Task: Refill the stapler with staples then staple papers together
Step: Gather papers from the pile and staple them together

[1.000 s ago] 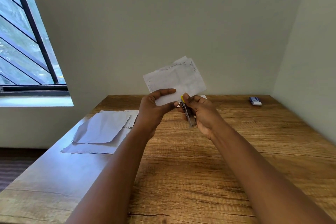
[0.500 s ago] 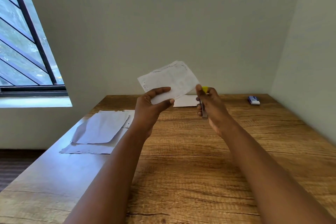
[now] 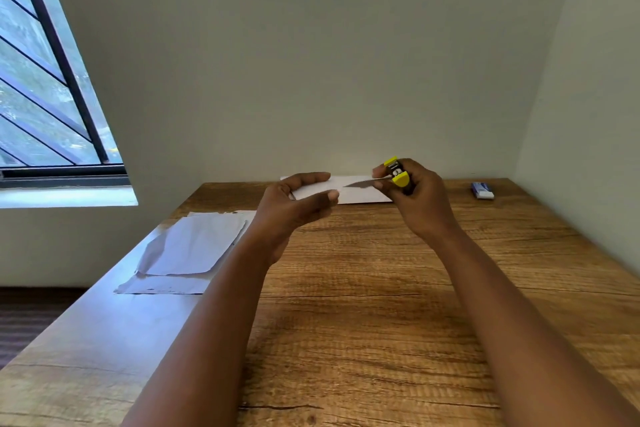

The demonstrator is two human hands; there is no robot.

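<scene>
My right hand is clenched round the yellow-and-black stapler, held up over the table at its far end. The papers lie edge-on, long axis running left-right between my hands, their right corner in the stapler's mouth. My left hand pinches their left end loosely, I think. Next I'd squeeze; right hand is nearest. Spare sheets lie to the left.

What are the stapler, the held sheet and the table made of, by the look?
Stapler: glossy yellow caps, likely plastic, on a dark printed body; material unclear. Held sheet, between right hand and left hand: thin matte white paper, seen edge-on. Table: matte brown wood grain; solid or laminate, cannot tell.
</scene>
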